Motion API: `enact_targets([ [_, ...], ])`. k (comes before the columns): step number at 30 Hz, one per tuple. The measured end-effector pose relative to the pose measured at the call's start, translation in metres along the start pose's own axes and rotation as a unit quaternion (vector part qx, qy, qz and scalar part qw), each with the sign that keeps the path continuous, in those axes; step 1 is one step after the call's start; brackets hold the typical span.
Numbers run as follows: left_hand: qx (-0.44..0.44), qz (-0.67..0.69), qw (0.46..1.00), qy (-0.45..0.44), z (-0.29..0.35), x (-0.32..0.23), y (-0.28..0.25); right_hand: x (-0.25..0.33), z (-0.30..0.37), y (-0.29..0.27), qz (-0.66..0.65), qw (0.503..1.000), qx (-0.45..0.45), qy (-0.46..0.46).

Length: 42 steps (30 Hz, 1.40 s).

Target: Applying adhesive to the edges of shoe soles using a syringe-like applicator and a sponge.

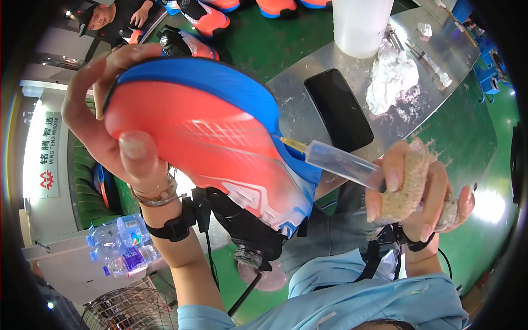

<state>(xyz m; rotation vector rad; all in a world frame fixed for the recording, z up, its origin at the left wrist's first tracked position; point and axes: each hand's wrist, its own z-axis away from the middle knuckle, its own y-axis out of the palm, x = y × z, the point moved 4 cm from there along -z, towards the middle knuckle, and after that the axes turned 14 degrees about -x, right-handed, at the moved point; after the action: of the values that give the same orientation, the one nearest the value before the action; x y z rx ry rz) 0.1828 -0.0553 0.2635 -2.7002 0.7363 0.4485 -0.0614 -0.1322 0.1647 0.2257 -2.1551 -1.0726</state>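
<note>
A red-orange and blue shoe (187, 132) is held up in front of me, tilted, with a black last and metal fitting at its lower end. My left hand (91, 124) is closed round its far-left end, the thumb pressing on the red side. In my right hand (435, 190) is a clear plastic syringe (344, 165) with a yellow tip. That tip meets the shoe's blue edge; whether it touches or only overlaps in view, I cannot tell. A rough, pale wrapping (407, 187) covers a right finger.
On the metal table lie a black phone (338, 110), crumpled white tissue (393, 80) and a thin syringe-like tool (432, 66); a white container (360, 27) stands behind. More shoes (209, 19) sit at the far side. Plastic bottles (124, 242) and a fan (126, 311) are at left. A person (124, 19) is far left.
</note>
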Motion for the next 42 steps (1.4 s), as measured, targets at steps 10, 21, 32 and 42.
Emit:
enact_targets([
  [10,-0.060,-0.019,0.994,-0.084,0.009,0.028,-0.012,-0.017,0.029,-0.012,0.064,0.981,-0.122,0.139],
  [21,-0.079,-0.022,0.983,-0.167,0.016,0.053,-0.020,-0.013,0.048,-0.021,0.131,0.962,-0.151,0.185],
  [32,-0.106,-0.119,0.951,-0.265,0.036,0.110,-0.045,-0.012,0.058,-0.031,0.193,0.944,-0.173,0.202],
  [42,-0.144,0.042,0.868,-0.473,0.126,0.168,-0.092,-0.026,0.040,-0.029,0.256,0.951,-0.125,0.122],
])
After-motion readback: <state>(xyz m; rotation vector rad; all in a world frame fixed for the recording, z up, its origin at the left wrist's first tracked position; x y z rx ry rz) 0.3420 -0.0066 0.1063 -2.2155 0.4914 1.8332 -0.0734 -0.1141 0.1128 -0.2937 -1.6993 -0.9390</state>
